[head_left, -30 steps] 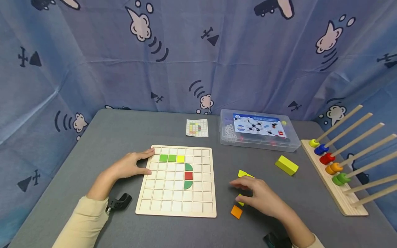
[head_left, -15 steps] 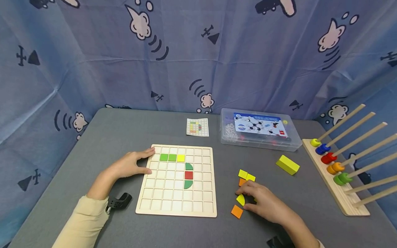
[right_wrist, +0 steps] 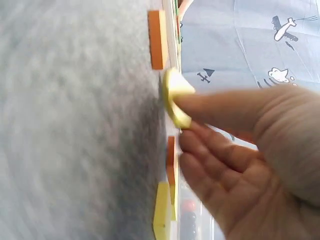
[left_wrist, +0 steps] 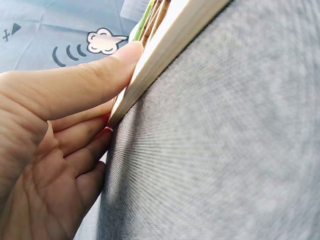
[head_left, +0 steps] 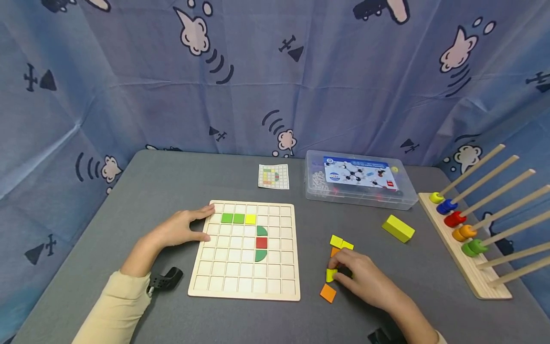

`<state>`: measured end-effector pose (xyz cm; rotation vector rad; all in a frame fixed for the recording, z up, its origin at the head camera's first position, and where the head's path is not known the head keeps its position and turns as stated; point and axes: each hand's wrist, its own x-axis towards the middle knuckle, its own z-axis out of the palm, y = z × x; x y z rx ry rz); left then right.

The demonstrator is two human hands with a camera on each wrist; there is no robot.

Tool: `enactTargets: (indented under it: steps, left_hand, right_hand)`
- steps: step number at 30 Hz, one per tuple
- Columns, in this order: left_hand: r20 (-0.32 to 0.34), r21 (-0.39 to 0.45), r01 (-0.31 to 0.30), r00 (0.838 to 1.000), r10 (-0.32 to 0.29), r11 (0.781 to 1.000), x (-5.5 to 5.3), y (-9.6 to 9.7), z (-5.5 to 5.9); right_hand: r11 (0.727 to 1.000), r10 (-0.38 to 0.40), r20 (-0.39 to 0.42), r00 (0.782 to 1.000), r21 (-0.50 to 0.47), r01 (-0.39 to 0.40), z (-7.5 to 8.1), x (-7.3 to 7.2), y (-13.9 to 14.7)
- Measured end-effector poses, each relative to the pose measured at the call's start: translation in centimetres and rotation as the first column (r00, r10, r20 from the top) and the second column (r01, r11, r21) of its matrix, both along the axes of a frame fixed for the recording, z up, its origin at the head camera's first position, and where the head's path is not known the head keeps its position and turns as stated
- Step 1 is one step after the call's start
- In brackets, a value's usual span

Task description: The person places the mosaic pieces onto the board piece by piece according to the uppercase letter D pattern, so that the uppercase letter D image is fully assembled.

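My left hand [head_left: 182, 229] rests against the left edge of a pale wooden grid board [head_left: 223, 284], thumb and fingers spread along the rim. In the left wrist view the thumb [left_wrist: 100, 82] touches the board's side. On the board lie two green squares [head_left: 233, 218], a yellow square [head_left: 250, 219], a red square [head_left: 261, 243] and two green quarter-circles [head_left: 261, 256]. My right hand [head_left: 365, 277] pinches a yellow quarter-circle tile [right_wrist: 176, 87] between thumb and fingers, close over the table. An orange square tile [head_left: 328, 293] lies just in front of it.
Beyond the right hand lie yellow squares [head_left: 337, 241] and another orange tile [head_left: 334, 252]. Farther back are a yellow block [head_left: 398, 229], a pattern card [head_left: 273, 177] and a clear plastic box [head_left: 361, 197]. A wooden peg rack [head_left: 494, 289] with coloured beads stands at right.
My right hand first drew back from over the tiles, then closed thumb and fingers on the yellow quarter-circle, which has turned and shifted slightly left. The left hand and board have stayed put.
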<state>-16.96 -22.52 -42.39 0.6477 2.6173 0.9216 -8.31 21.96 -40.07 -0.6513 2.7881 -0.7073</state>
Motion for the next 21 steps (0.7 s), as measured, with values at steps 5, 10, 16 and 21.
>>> enactTargets:
  steps: [5, 10, 16, 21]
  left_hand:
    - [0.000, -0.003, -0.002, 1.000, 0.002, 1.000, 0.00, -0.01, 0.07]
    - [0.002, -0.011, -0.006, 1.000, 0.006, 1.000, -0.08, 0.04, 0.07]
    - [-0.005, -0.016, -0.006, 1.000, 0.006, 1.000, -0.18, 0.11, 0.08]
    - [0.004, -0.012, -0.012, 1.000, 0.012, 1.000, -0.06, 0.09, 0.04]
  right_hand:
    - [0.999, 0.032, -0.043, 0.999, -0.019, -0.033, 0.17, -0.03, -0.11]
    - [0.998, 0.063, 0.078, 0.995, 0.027, -0.065, 0.60, -0.09, 0.06]
    - [0.998, 0.059, 0.122, 0.991, 0.015, -0.061, 0.46, -0.19, 0.31]
    - [0.999, 0.040, 0.136, 0.990, -0.005, -0.040, 0.28, -0.27, 0.25]
